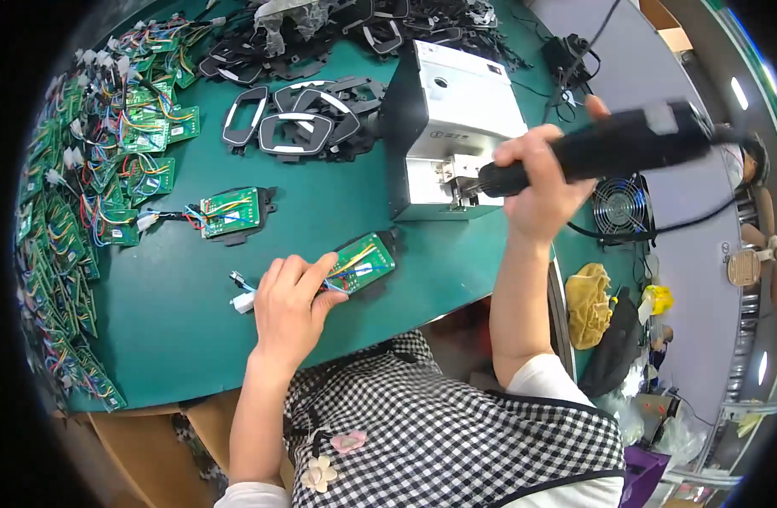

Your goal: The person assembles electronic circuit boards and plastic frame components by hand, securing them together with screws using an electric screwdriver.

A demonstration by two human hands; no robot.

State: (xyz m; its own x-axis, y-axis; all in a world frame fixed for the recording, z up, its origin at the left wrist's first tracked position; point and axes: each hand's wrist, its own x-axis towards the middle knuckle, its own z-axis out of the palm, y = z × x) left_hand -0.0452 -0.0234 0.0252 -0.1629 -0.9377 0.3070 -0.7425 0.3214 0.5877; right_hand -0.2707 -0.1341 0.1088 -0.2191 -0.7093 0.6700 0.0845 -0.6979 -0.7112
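Observation:
My left hand [289, 303] is closed on a green circuit board [370, 264] with coloured wires, its thumb and fingers at the board's left end. The board sits in a black plastic part on the table, and a white connector [243, 302] pokes out beside my hand. In my right hand [542, 188] is a black electric screwdriver [630, 148], held nearly level with its cord trailing off to the right. Its tip end is at the metal outlet [458, 176] on the front of a white and black box-shaped screw feeder [469, 106]; the bit's exact contact is hard to make out.
A second wired board [232, 212] in a black housing lies left of centre on the green table [177, 330]. Many wired boards [63, 245] are heaped along the left edge. Black frames [297, 134] pile up at the back. A fan [619, 203] and yellow cloth [588, 305] are at right.

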